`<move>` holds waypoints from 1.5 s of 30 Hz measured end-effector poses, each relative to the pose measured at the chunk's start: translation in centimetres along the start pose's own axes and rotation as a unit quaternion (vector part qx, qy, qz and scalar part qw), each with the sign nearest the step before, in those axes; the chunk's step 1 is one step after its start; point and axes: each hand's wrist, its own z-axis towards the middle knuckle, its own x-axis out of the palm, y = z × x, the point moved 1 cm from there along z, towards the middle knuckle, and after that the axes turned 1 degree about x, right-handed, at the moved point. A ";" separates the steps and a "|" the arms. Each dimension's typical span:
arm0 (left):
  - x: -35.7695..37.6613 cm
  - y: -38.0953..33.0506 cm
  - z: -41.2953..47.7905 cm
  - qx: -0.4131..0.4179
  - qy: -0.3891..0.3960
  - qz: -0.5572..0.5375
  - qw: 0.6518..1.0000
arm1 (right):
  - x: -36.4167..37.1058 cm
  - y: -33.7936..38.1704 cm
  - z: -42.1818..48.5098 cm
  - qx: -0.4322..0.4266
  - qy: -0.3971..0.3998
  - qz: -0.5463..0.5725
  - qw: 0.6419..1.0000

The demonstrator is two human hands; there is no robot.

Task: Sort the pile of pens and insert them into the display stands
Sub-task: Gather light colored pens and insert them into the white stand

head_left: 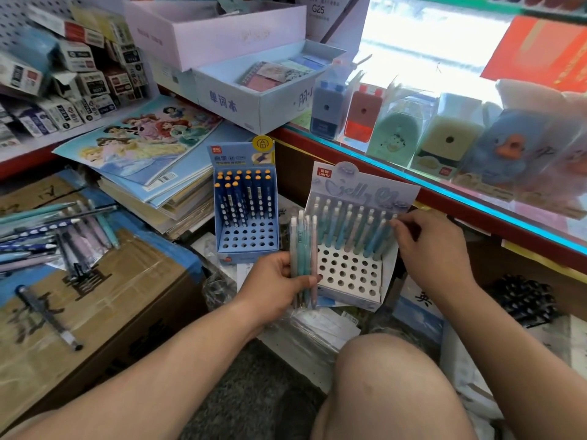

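The left hand (279,281) is gripping a bundle of pastel pens (303,249) beside the white display stand (355,265) (rear rows are holding pens). The right hand (425,246) is pinching a blue pen (379,239) standing in its right end.

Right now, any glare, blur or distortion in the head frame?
Head view: glass counter top blown out white, upper right; stacked white boxes far left smeared; pastel pens in the left hand, white perforated stand and the right hand pinching a blue pen there are sharp.

Navy pens (246,198), white-dotted and orange-capped, are seen in blue stand (247,241); pastel teal and blue pens (352,230) in lilac-white stand (346,271)
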 end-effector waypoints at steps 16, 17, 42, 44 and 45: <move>-0.2 -0.6 -0.8 0.026 0.025 -0.002 0.999 | 1.4 6.9 -1.9 0.003 0.201 0.250 0.947; -0.3 -0.6 -0.9 0.030 0.027 0.001 0.999 | 1.7 7.4 -1.9 0.002 0.210 0.265 0.941; -3.6 -0.4 -1.1 0.004 -0.074 0.018 0.997 | 4.2 8.5 0.5 -0.065 0.056 0.154 0.984; -3.5 -0.4 -1.1 0.005 -0.072 0.020 0.997 | 4.3 8.7 0.6 -0.068 0.056 0.146 0.985; -3.5 -0.4 -1.1 0.005 -0.070 0.023 0.997 | 4.4 8.8 0.7 -0.068 0.057 0.144 0.986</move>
